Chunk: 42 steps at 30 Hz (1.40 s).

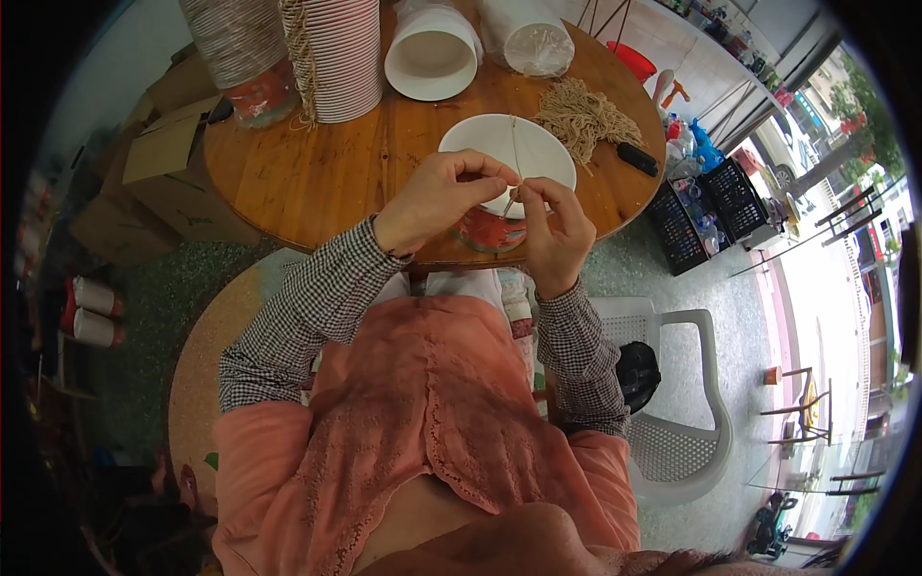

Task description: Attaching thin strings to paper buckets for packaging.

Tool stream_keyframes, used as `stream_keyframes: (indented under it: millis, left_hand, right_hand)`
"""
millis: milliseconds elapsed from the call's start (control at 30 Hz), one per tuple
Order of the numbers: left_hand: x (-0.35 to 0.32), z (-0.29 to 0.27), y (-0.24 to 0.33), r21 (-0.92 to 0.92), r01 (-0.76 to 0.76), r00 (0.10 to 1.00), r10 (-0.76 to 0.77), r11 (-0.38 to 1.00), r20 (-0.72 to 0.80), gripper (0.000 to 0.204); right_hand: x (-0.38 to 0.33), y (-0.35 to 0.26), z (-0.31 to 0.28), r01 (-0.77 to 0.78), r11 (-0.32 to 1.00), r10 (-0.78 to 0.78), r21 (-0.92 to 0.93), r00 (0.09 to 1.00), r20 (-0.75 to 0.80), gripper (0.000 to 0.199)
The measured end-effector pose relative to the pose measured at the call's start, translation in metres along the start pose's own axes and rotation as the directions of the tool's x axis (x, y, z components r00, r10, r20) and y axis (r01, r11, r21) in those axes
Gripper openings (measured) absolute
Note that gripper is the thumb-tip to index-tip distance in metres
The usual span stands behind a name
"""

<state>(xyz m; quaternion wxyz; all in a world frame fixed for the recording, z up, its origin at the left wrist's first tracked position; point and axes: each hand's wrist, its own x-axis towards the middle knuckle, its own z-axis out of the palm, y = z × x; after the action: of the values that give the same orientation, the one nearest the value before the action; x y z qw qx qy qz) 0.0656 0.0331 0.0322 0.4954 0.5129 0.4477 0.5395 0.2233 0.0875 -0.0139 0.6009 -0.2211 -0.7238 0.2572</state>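
Note:
On the near edge of the round wooden table stands a white paper bucket (458, 140), mouth up, with red print on its outer side. A thin tan string (514, 144) runs across its opening. My left hand (444, 197) pinches the string between thumb and fingertips above the near rim. Close beside it, my right hand (560, 233) also pinches the string, the fingertips of both hands nearly touching. A short loop or knot seems to hang there, too small to make out. To the right of the bucket lies a loose heap of tan strings (588, 120).
A dark elongated object (637, 159) lies near the table's (384, 154) right edge. At the back stand a tall stack of buckets (344, 62) draped with strings and a plastic-wrapped stack (230, 48). Wrapped buckets (432, 60) lie beside them. A white chair (672, 446) is at my right.

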Motion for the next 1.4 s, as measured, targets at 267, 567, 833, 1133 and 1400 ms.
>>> stream_keyframes:
  millis: [267,567,833,1133,1400]
  left_hand:
    - [0.005,0.007,-0.024,0.46,-0.376,0.902,0.432,0.804,-0.018,0.011]
    - [0.006,0.011,-0.028,0.379,-0.403,0.885,0.46,0.833,-0.069,0.01]
    - [-0.005,0.01,-0.026,0.651,-0.493,0.771,0.636,0.577,0.019,0.007]
    - [-0.014,0.016,-0.028,0.748,-0.512,0.718,0.689,0.423,0.102,0.007]
    - [-0.019,0.017,-0.033,0.718,-0.541,0.74,0.654,0.439,0.157,0.003]
  right_hand:
    - [0.001,-0.002,-0.003,-0.109,0.994,0.109,0.012,0.994,-0.002,0.008]
    - [0.004,0.002,-0.01,-0.041,0.998,0.042,-0.037,0.999,0.031,0.008]
    - [0.004,-0.001,-0.011,-0.052,0.993,0.054,-0.105,0.998,0.017,0.009]
    - [0.011,-0.003,-0.01,0.18,0.962,-0.173,-0.204,0.984,0.05,0.012]
    - [0.011,-0.001,-0.008,0.203,0.946,-0.205,-0.251,0.978,0.018,0.012]
